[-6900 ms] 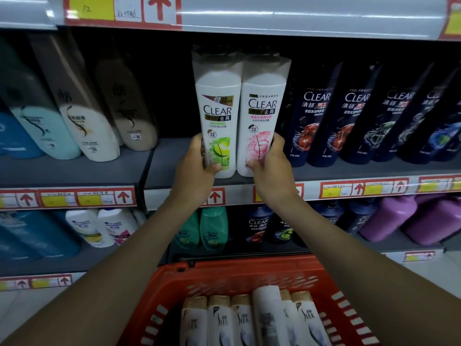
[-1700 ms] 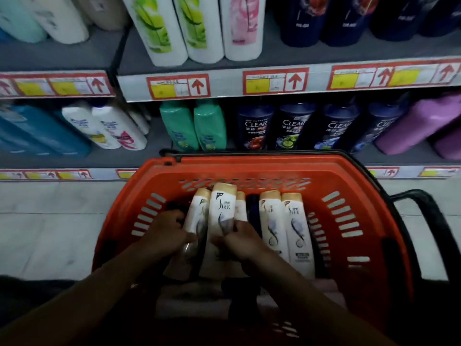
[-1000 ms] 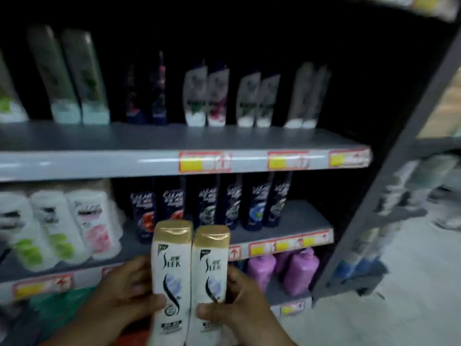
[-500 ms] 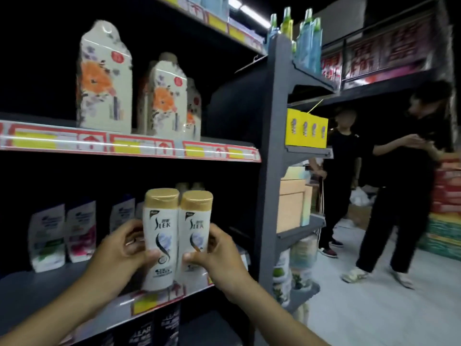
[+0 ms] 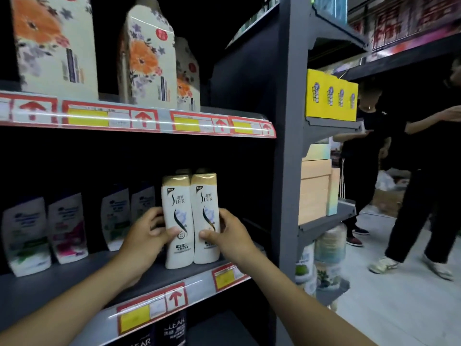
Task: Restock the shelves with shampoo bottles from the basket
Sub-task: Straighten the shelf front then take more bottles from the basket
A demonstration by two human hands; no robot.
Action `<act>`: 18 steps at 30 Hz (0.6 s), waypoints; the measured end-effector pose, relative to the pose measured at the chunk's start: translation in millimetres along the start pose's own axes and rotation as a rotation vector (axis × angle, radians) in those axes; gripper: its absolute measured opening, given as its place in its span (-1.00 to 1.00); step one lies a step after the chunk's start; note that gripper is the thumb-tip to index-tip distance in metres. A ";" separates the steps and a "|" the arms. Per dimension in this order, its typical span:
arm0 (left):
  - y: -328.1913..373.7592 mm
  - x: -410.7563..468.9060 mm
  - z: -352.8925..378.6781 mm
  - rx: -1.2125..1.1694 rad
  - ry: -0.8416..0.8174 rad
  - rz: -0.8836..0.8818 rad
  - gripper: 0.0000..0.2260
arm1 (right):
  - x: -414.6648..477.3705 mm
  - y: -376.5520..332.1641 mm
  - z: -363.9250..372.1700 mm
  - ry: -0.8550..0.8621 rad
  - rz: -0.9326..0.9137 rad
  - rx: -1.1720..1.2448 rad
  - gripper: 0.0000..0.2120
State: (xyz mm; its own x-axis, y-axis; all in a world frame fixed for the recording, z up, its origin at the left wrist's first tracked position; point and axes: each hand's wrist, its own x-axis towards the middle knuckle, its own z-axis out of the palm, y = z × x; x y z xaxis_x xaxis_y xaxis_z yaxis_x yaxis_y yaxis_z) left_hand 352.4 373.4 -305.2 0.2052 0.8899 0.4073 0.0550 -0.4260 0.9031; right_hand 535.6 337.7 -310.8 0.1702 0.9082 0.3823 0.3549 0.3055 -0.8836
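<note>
Shampoo bottles, two of them, cream with gold caps and "SLEK" down the front, stand upright side by side, touching, near the front edge of the grey middle shelf (image 5: 74, 278) towards its right end; the left bottle (image 5: 177, 221) is gripped by the left hand (image 5: 147, 236), thumb across the label and fingers curled round its far side; the right bottle (image 5: 205, 216) is held the same way by the right hand (image 5: 230, 236), thumb pressed on the lower label, fingers wrapped behind; both bases look to be on the shelf board, though I cannot tell for sure whether they rest fully; more gold caps show just behind them, dim in the shadow; further left along the same shelf stand white shampoo bottles with dark tops (image 5: 67, 228), well apart from the pair, some with pink, some with green on the label; red and yellow price tags (image 5: 152, 308) with arrows run along the shelf's front lip; on the shelf above sit tall floral cartons (image 5: 147, 58), orange flowers on cream; below the front edge, dark "CLEAR" bottles (image 5: 174, 330) peep out; to the right, past the grey upright post (image 5: 287, 146), the end rack carries yellow boxes (image 5: 330, 96) up top and pale tan boxes (image 5: 314, 191) beneath; two people in black (image 5: 424, 183) stand in the aisle at the far right.
</note>
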 end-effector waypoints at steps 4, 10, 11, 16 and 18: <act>-9.5 -0.9 2.0 0.228 0.006 -0.031 -0.61 | 2.4 20.3 -2.5 -0.004 -0.032 -0.131 -0.61; -14.3 24.1 25.4 0.452 0.153 -0.066 -0.71 | 33.7 34.1 -9.4 0.077 0.030 -0.230 -0.72; -15.4 28.7 27.6 0.478 0.176 -0.077 -0.71 | 39.8 35.6 -13.6 0.095 0.046 -0.245 -0.72; -23.2 47.7 35.6 0.557 0.237 -0.081 -0.68 | 67.0 42.7 -27.1 0.100 0.102 -0.305 -0.64; -26.3 53.7 39.4 0.566 0.244 -0.080 -0.68 | 74.5 46.1 -24.3 0.091 0.104 -0.301 -0.64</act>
State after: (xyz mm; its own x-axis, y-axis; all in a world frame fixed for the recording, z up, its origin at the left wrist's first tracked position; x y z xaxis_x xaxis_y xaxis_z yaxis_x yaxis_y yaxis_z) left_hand 400.4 426.0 -312.5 -0.0468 0.9057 0.4213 0.5843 -0.3173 0.7469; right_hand 587.0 412.5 -316.5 0.2970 0.8965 0.3286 0.5848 0.1013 -0.8048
